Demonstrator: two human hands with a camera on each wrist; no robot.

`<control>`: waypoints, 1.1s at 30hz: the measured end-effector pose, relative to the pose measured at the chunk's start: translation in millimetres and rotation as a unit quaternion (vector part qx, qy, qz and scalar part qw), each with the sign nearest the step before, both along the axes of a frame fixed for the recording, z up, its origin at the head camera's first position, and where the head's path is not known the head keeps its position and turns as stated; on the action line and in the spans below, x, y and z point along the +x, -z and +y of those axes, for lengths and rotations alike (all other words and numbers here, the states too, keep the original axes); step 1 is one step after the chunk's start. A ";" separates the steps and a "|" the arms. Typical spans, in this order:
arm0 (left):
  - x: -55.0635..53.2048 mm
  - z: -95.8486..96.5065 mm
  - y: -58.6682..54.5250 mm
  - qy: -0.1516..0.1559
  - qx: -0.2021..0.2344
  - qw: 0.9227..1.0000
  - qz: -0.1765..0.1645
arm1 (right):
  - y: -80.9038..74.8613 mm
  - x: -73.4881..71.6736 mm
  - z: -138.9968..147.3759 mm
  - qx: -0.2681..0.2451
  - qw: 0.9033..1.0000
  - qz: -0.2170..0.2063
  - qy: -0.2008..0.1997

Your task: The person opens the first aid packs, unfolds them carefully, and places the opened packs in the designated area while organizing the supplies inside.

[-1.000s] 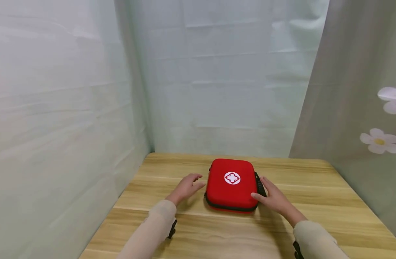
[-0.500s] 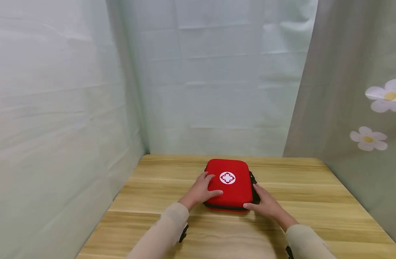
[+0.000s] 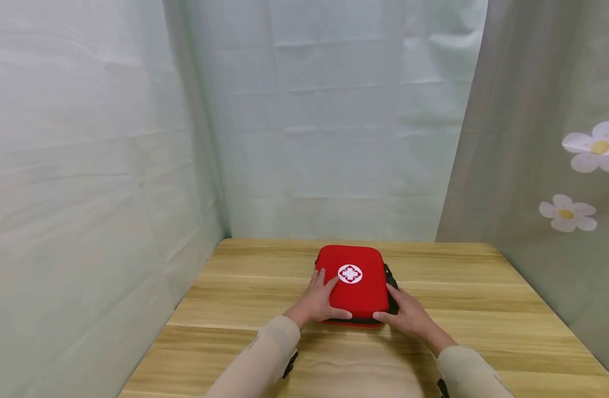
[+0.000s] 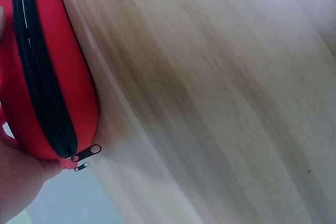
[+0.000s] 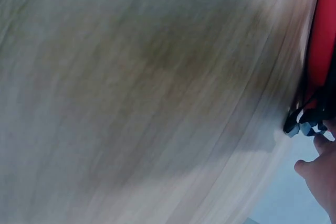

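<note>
A red zippered first-aid kit (image 3: 356, 254) with a white cross emblem lies flat on the wooden table. Across its near left part rests my left hand (image 3: 316, 301), fingers spread on the lid and thumb at the near edge. At the near right corner my right hand (image 3: 409, 315) holds the kit, thumb at the front and fingers along the side by the black handle (image 3: 390, 276). The left wrist view shows the black zipper (image 4: 44, 77) closed along that side, with two zipper pulls (image 4: 86, 153) at its end. In the right wrist view, fingertips are beside the black strap and buckle (image 5: 310, 119).
The wooden table (image 3: 225, 354) extends around the kit on all sides. Pale curtains (image 3: 334, 110) hang behind it and at the left; a grey-green curtain with white flowers (image 3: 568, 213) hangs at the right.
My left hand has moved right from beside the kit onto its lid, then slid nearer to the front edge. My right thumb has shifted to the front corner. The head view has turned slightly.
</note>
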State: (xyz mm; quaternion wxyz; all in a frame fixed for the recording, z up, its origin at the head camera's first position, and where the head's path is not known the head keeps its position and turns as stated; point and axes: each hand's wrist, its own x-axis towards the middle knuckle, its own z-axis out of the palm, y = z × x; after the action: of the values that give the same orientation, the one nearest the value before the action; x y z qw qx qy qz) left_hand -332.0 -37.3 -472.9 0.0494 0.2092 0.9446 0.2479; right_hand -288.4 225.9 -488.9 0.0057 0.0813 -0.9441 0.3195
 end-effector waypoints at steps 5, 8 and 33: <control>-0.8 -1.9 -0.4 0.000 0.030 1.000 -0.008 | -7.2 -0.5 0.9 -0.013 0.999 0.030 -0.004; -2.2 -3.0 -2.7 -0.005 0.038 0.999 -0.008 | -16.2 -1.8 -0.4 -0.013 0.998 0.063 -0.015; -6.5 -13.1 -34.7 0.010 0.081 0.997 0.010 | -94.2 -15.5 -47.5 0.025 0.990 0.129 -0.046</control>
State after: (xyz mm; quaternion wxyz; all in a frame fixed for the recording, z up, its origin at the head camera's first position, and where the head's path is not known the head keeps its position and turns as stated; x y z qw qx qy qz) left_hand -338.5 -50.4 -438.2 0.0257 0.2244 0.9198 0.3208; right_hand -303.9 178.4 -394.7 0.1109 0.1653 -0.9385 0.2822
